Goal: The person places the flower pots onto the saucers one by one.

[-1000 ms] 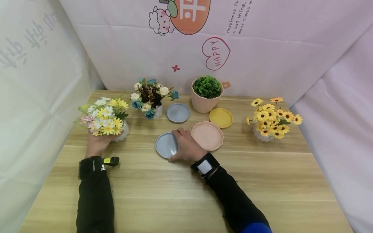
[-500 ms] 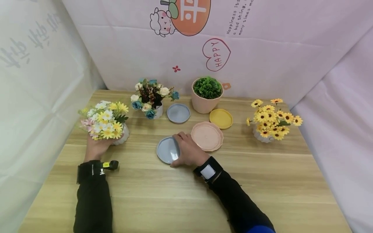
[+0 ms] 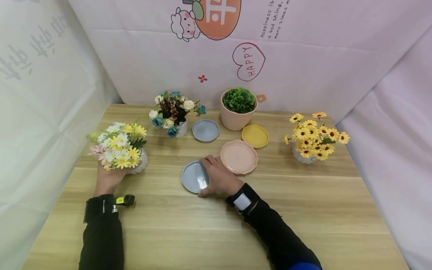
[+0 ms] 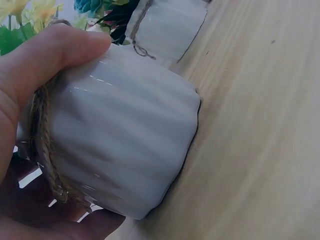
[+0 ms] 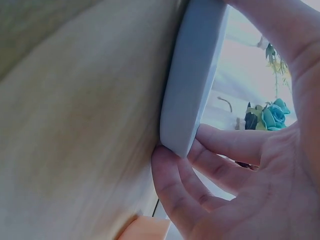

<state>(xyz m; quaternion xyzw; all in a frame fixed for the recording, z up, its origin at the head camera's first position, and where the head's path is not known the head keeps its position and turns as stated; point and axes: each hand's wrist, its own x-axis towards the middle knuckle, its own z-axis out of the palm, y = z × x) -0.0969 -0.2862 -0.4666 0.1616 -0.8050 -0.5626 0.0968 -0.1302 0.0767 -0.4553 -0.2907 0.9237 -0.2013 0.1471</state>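
Note:
My left hand [image 3: 110,177] grips a white ribbed flowerpot [image 3: 140,163] at the left of the table. The pot holds yellow, white and pink artificial daisies [image 3: 119,148]. Twine [image 4: 46,132] circles its upper part in the left wrist view, with my thumb on one side and fingers on the other. Near the middle, my right hand [image 3: 221,178] holds a grey-blue saucer [image 3: 194,176] by its rim, thumb at the near edge and fingers at the far edge. The saucer's side [image 5: 192,80] stands close over the wood in the right wrist view.
Behind lie another grey-blue saucer [image 3: 206,131], a yellow saucer [image 3: 255,136] and a pink scalloped saucer [image 3: 239,157]. A pink pot [image 3: 236,119] with green leaves, blue and cream roses [image 3: 172,112] and yellow flowers [image 3: 308,137] stand around. Cloth walls [image 3: 303,75] enclose the table.
My left hand has drawn the daisy pot a little toward the near edge. My right hand has shifted the grey-blue saucer slightly nearer too. Both grips stay the same.

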